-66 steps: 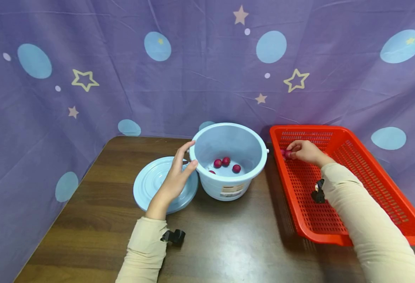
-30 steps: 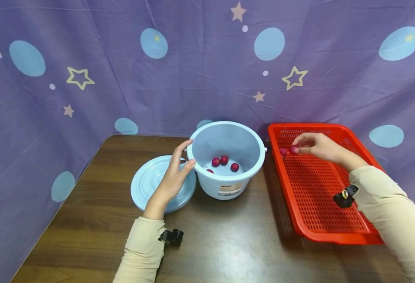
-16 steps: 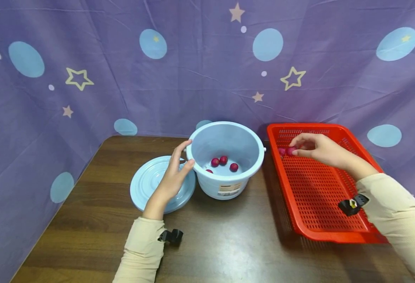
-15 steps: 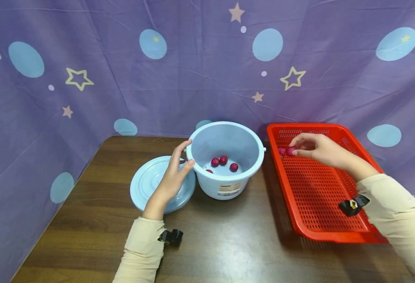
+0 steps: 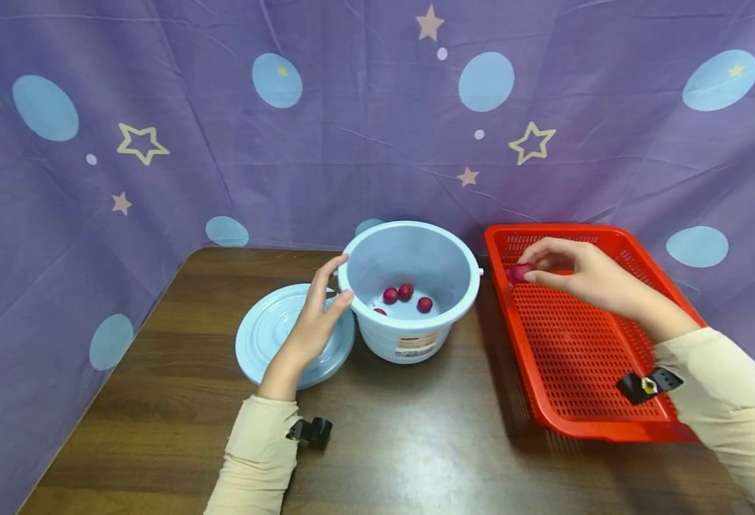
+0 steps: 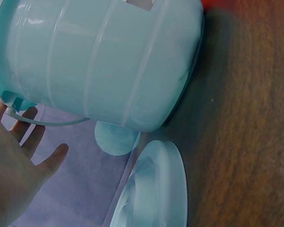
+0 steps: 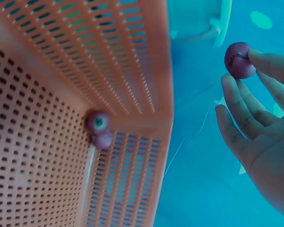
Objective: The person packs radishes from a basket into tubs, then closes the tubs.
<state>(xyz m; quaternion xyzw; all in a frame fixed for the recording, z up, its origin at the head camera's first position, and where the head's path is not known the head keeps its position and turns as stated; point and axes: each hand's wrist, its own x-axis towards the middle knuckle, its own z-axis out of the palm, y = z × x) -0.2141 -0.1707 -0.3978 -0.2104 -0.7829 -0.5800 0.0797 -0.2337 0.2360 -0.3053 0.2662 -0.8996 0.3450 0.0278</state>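
Observation:
My right hand (image 5: 586, 275) pinches a small round radish (image 7: 239, 60) between thumb and fingertips, above the far left part of the red basket (image 5: 532, 357). In the right wrist view two more radishes (image 7: 99, 124) lie against each other in a basket corner. My left hand (image 5: 313, 322) rests against the left side of the light-blue bucket (image 5: 410, 332), fingers extended, thumb apart near the rim. The left wrist view has the fingers by the bucket's thin handle (image 6: 57, 124). Several radishes (image 5: 406, 291) lie on the bucket's floor; one is partly hidden by the front wall.
A round light-blue lid (image 5: 264, 336) lies on the wooden table (image 5: 178, 400) left of the bucket, partly under my left forearm. Behind the table hangs a purple cloth (image 5: 352, 143) with stars and dots. A narrow gap separates bucket and basket.
My right hand has lifted a radish from the basket's far left corner; in the last half second it has shifted slightly left with it. My left hand stays at the bucket.

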